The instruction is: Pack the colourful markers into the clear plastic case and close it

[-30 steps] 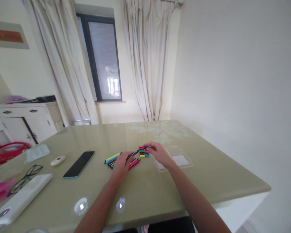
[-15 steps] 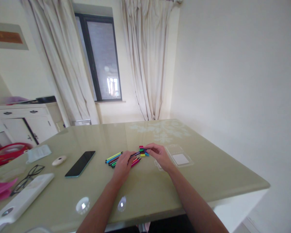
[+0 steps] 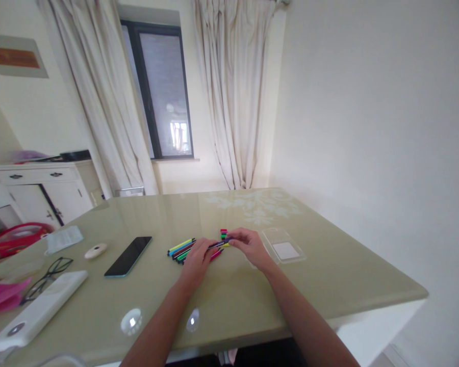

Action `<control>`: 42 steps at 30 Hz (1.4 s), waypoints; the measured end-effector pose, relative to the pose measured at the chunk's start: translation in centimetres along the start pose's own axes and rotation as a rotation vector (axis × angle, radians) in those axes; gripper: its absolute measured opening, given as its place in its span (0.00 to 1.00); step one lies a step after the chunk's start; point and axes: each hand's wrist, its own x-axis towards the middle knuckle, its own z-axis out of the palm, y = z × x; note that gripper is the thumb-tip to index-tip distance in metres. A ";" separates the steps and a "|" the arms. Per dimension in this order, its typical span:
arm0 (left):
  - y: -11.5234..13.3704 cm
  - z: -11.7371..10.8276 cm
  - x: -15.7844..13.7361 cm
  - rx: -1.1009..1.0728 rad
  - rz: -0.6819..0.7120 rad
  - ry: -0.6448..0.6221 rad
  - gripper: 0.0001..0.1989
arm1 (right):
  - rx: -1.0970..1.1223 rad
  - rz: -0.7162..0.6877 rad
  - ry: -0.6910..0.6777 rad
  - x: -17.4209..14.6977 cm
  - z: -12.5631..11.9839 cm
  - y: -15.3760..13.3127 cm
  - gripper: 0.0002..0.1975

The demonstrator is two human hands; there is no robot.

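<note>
Purple marker (image 3: 219,244), left hand (image 3: 194,261) is gripping one end, right hand (image 3: 251,247) is pinching the other, loose markers (image 3: 181,246) are lying alongside, any lettering too small to read

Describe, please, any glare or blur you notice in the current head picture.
Head view: bright glare spots on the table flank the left forearm; head view: a bright reflection in the window; head view: small marker caps near the right hand look soft.
</note>
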 end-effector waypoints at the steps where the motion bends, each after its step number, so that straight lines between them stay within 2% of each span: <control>1: 0.1 0.0 0.0 -0.010 -0.002 -0.004 0.13 | -0.001 0.006 0.011 0.0 0.0 0.1 0.13; 9: 0.3 0.5 0.0 -0.051 -0.053 0.005 0.13 | -0.087 0.018 0.053 -0.1 0.4 0.3 0.09; 16: 0.3 0.5 -0.1 -0.043 -0.051 -0.046 0.14 | -0.015 0.064 0.050 0.1 0.6 0.9 0.14; 19: 0.4 0.2 0.0 -0.018 -0.041 -0.073 0.17 | 0.055 0.111 0.094 0.3 0.0 0.9 0.17; 21: 0.1 0.1 0.1 0.018 -0.066 -0.056 0.19 | 0.028 0.144 0.119 0.3 -0.7 0.7 0.17; 24: -0.6 -0.1 0.2 0.079 -0.115 -0.028 0.16 | -0.050 0.194 0.111 0.2 -1.8 0.3 0.17; 29: -0.9 -0.2 0.1 0.174 -0.098 -0.135 0.12 | -0.064 0.255 0.035 0.0 -2.6 0.1 0.20; 31: -0.7 -0.1 0.1 0.199 -0.093 -0.152 0.12 | -0.009 0.260 0.088 0.1 -2.9 0.2 0.21; 34: -0.6 0.0 0.0 0.218 -0.096 -0.171 0.13 | 0.096 0.273 0.244 0.3 -3.4 0.4 0.22; 36: -0.6 0.1 0.0 0.240 -0.105 -0.193 0.12 | 0.123 0.301 0.282 0.3 -3.6 0.6 0.22; 39: -0.8 0.1 -0.1 0.289 -0.121 -0.235 0.09 | 0.069 0.349 0.187 0.1 -3.4 0.7 0.21; 42: -0.7 0.0 -0.1 0.335 -0.130 -0.252 0.07 | -0.049 0.333 -0.027 -0.3 -2.9 0.9 0.20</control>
